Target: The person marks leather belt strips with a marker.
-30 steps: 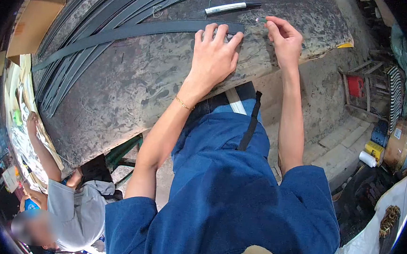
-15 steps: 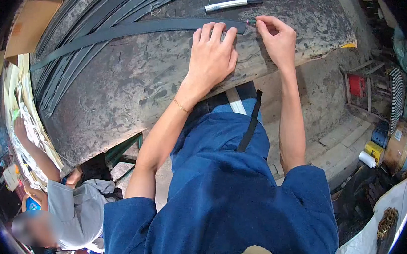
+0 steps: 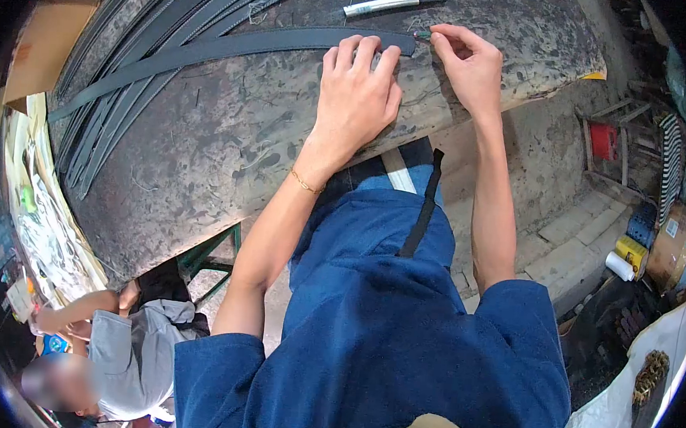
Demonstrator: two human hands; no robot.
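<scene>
A long black belt strap [image 3: 275, 42] with stitched edges lies across the worn dark table. My left hand [image 3: 358, 96] presses down on it close to its squared right end, fingers bent over the strap. Just past that end, my right hand [image 3: 473, 64] pinches a small green thing [image 3: 424, 35] between thumb and forefinger. Its tip is right at the strap's end, and I cannot tell what kind of thing it is. Above the hands lies a silver pen [image 3: 385, 6] with a dark tip.
Several more black straps [image 3: 155, 50] are heaped at the table's left. A cardboard box [image 3: 49, 34] stands at the far left. Loose threads [image 3: 261, 154] lie on the table [image 3: 186, 187]. A person in grey [image 3: 138, 351] sits at lower left. A wooden stool [image 3: 614, 145] stands at right.
My hands and the strap stay almost where they were. The seated person's arm has drawn down and back from the pale strips at the left.
</scene>
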